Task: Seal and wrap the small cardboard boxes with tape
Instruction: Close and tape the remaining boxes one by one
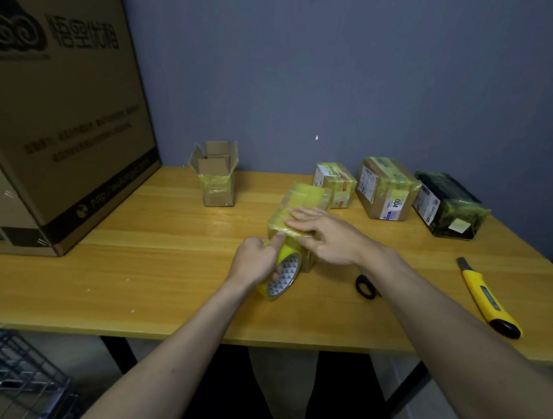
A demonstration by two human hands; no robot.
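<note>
Both your forearms come in bare from the bottom edge and converge mid-frame. Your left hand (pixel 257 261) is curled, fingers wrapped around the tape roll (pixel 281 272), thumb extended up and forward with its tip pressing at the near edge of the box (pixel 300 207). Your right hand (pixel 326 234) is palm-down, fingers straight and slightly spread, laid flat on the box top. Right wrist roughly level, left wrist slightly bent, hands nearly touching.

Yellow-taped small box (pixel 303 207) mid-table, yellow tape roll (pixel 282 273) against its near side — open box (pixel 216 176) behind
</note>
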